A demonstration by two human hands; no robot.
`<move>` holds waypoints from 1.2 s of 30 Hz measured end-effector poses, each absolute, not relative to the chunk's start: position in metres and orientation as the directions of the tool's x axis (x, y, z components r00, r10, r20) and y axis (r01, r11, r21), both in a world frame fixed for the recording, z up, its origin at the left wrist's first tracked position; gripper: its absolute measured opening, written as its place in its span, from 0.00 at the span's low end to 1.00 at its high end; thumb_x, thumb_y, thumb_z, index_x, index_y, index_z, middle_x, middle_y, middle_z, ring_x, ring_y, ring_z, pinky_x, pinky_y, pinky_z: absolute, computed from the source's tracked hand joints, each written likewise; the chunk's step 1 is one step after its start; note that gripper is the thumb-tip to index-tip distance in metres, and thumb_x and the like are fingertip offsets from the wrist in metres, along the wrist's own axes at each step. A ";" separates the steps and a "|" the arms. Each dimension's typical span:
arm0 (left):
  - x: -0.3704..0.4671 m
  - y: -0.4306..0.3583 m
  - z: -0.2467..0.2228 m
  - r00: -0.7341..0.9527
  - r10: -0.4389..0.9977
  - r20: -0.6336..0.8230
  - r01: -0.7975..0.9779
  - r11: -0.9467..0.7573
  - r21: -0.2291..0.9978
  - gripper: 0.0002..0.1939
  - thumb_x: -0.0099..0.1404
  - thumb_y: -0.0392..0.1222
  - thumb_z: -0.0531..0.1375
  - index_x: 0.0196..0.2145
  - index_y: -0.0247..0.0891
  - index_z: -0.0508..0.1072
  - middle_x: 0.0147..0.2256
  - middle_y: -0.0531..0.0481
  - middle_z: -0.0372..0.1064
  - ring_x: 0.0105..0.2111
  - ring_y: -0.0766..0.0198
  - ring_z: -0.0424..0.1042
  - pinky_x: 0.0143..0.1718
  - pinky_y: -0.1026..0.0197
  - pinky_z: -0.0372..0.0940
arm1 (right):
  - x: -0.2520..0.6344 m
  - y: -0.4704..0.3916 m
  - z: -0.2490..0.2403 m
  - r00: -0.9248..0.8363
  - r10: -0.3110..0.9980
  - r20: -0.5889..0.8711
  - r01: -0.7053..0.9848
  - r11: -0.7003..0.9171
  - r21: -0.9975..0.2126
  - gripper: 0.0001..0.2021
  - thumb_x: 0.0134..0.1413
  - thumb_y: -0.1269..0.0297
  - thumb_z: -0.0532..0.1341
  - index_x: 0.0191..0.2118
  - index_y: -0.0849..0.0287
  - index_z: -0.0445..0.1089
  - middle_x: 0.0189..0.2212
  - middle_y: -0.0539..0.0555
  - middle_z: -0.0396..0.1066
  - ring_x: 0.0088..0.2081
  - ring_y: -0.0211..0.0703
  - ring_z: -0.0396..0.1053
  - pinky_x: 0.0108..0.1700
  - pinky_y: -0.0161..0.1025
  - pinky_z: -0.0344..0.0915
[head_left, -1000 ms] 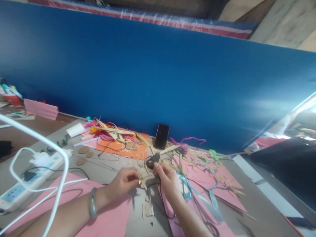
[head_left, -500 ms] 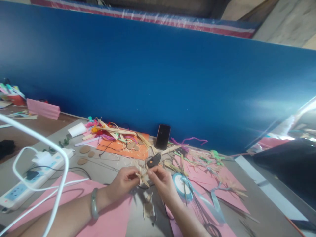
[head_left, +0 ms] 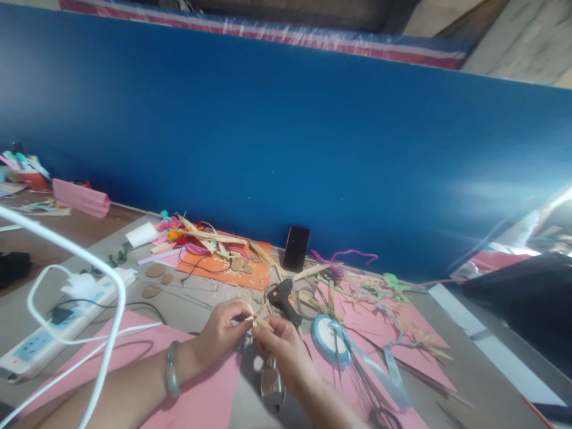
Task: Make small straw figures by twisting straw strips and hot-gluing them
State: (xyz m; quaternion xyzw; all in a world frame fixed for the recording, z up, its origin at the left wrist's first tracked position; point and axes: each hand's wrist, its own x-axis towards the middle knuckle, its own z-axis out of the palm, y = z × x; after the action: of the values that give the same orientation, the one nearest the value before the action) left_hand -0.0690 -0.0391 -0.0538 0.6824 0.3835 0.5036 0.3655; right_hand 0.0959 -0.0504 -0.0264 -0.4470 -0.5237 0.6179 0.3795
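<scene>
My left hand (head_left: 227, 326) pinches a small pale, straw-coloured flower (head_left: 258, 317), seemingly of dried husk, between thumb and fingertips. From the other side my right hand (head_left: 282, 348) closes on one of its petals, so both hands meet at the flower. Just beyond the fingers lies a black glue gun (head_left: 285, 301). Below the right hand rests a small pale brown and clear object (head_left: 270, 384), partly hidden and hard to make out. A green-grey bangle (head_left: 172, 369) circles my left wrist.
A phone (head_left: 297, 247) leans on the blue partition (head_left: 277, 131). A ribbon roll (head_left: 330, 339) and scissors (head_left: 383, 418) lie at right on pink paper. Left are a power strip (head_left: 27, 345), its white cable (head_left: 120, 298) crossing the near view, and pink paper (head_left: 196, 396). Husk strips (head_left: 214, 237) pile behind.
My right hand has moved slightly left and down, closer to the left fingers. More of the glue gun shows. The flower is turned and more covered by fingers.
</scene>
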 end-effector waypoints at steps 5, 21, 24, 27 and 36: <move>-0.068 -0.041 -0.054 0.165 0.913 0.373 0.173 -0.400 0.900 0.13 0.65 0.44 0.59 0.26 0.35 0.74 0.26 0.51 0.67 0.28 0.64 0.66 0.30 0.65 0.59 | 0.092 -0.054 -0.021 -0.321 0.933 -0.160 -0.002 -0.170 -0.985 0.21 0.46 0.50 0.67 0.19 0.59 0.61 0.16 0.43 0.55 0.20 0.32 0.50 0.23 0.32 0.46; -0.069 -0.034 -0.052 0.106 0.967 0.231 0.010 -0.234 0.972 0.08 0.62 0.42 0.61 0.28 0.36 0.72 0.25 0.53 0.68 0.27 0.66 0.66 0.29 0.66 0.61 | 0.104 -0.042 -0.024 -0.078 0.992 0.096 0.141 0.106 -0.984 0.23 0.54 0.43 0.60 0.21 0.57 0.62 0.17 0.44 0.56 0.21 0.35 0.55 0.25 0.33 0.53; -0.070 -0.028 -0.062 0.045 0.979 0.198 -0.065 -0.195 0.979 0.08 0.61 0.41 0.62 0.26 0.36 0.71 0.24 0.53 0.69 0.27 0.65 0.69 0.30 0.66 0.62 | 0.115 -0.036 -0.015 0.028 0.983 0.183 0.149 0.176 -0.973 0.24 0.57 0.44 0.58 0.19 0.56 0.57 0.17 0.44 0.52 0.21 0.35 0.51 0.25 0.34 0.50; -0.070 -0.021 -0.069 0.000 0.982 0.186 -0.123 -0.185 0.975 0.09 0.57 0.42 0.65 0.25 0.36 0.71 0.23 0.53 0.70 0.27 0.66 0.69 0.30 0.66 0.64 | 0.131 -0.033 0.004 0.139 0.951 0.277 0.166 0.254 -0.953 0.23 0.59 0.48 0.57 0.19 0.55 0.56 0.17 0.44 0.52 0.22 0.36 0.50 0.26 0.35 0.50; -0.072 -0.021 -0.069 -0.005 0.981 0.196 -0.057 -0.196 0.979 0.12 0.56 0.47 0.66 0.24 0.36 0.72 0.21 0.52 0.71 0.24 0.65 0.72 0.29 0.64 0.69 | 0.163 -0.047 0.075 0.315 0.803 0.506 0.251 0.443 -0.861 0.08 0.54 0.62 0.64 0.29 0.56 0.64 0.25 0.48 0.66 0.28 0.38 0.64 0.32 0.35 0.62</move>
State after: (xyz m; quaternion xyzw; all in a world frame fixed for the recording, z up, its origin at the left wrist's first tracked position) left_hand -0.0722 -0.0209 -0.0685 0.5324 0.4336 0.5607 0.4628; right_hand 0.1633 -0.0466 0.0748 -0.4831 -0.5455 0.2121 0.6512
